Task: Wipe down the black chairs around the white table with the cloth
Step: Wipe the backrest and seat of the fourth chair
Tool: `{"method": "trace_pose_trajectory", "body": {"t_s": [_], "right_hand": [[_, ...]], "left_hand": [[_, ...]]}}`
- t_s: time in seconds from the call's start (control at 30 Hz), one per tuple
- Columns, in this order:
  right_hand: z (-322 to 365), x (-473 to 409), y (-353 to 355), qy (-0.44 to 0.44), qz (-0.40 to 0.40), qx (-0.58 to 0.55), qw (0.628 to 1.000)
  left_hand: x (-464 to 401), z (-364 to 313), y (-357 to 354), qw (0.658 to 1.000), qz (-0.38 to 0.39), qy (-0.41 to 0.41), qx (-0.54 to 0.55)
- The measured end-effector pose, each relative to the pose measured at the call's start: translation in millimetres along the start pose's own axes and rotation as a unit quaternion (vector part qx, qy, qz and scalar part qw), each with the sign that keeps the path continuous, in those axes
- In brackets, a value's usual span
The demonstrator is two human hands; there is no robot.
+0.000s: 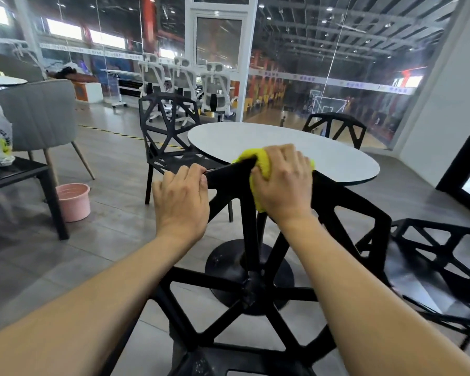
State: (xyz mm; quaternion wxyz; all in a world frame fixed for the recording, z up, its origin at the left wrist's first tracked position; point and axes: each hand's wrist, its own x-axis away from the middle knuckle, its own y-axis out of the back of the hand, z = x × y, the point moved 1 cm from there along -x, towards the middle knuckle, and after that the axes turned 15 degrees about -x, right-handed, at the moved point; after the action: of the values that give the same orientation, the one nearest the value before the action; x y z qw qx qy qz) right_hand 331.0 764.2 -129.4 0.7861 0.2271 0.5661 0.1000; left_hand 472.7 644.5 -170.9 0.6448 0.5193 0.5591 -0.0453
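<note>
Grey floor tiles (106, 240) surround round white table (255, 137); glass wall (323, 77) behind.

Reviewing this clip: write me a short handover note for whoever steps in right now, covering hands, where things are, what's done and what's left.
Left hand grips the top edge of the nearest black chair, steadying its backrest.
Right hand presses the yellow cloth onto that same top edge.
White table stands just beyond; three more black chairs surround it: left, far side, right.
Pink bucket sits on the floor to the left.
Done: cannot tell which surfaces are already wiped.
Left: finish this backrest and seat, then check the other chairs.
</note>
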Motion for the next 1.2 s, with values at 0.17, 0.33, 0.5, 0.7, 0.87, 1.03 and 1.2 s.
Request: {"method": "trace_pose_trajectory", "body": {"t_s": [0.17, 0.33, 0.5, 0.7, 0.87, 1.03, 1.2], "right_hand": [[61.4, -5.8, -50.4, 0.086, 0.056, -0.075, 0.992], [-3.6, -1.1, -3.9, 0.06, 0.038, 0.047, 0.996], [-70.4, 31.5, 66.0, -0.076, -0.021, 0.096, 0.992], [-62.0, 39.7, 65.5, -0.124, -0.08, 0.063, 0.987], [-20.4, 18.0, 25.5, -0.079, -0.052, -0.013, 0.995], [33.8, 1.9, -19.4, 0.023, 0.043, -0.084, 0.995], [95.4, 26.0, -63.7, 0.123, 0.083, -0.157, 0.976]], "left_hand": [[-4.3, 4.4, 2.4, 1.0, -0.01, -0.009, 0.028], [-2.2, 2.2, -0.3, 1.0, -0.002, -0.012, 0.012], [-0.9, 0.4, 0.0, 1.0, -0.008, -0.004, 0.014], [1.0, 15.0, 4.0, 0.987, 0.047, 0.012, 0.156], [54.0, 42.2, 17.7, 0.935, 0.14, 0.176, 0.275], [110.6, 68.3, 10.6, 0.924, 0.21, 0.184, 0.261], [113.5, 73.3, 13.6, 0.924, 0.224, 0.178, 0.252]]}}
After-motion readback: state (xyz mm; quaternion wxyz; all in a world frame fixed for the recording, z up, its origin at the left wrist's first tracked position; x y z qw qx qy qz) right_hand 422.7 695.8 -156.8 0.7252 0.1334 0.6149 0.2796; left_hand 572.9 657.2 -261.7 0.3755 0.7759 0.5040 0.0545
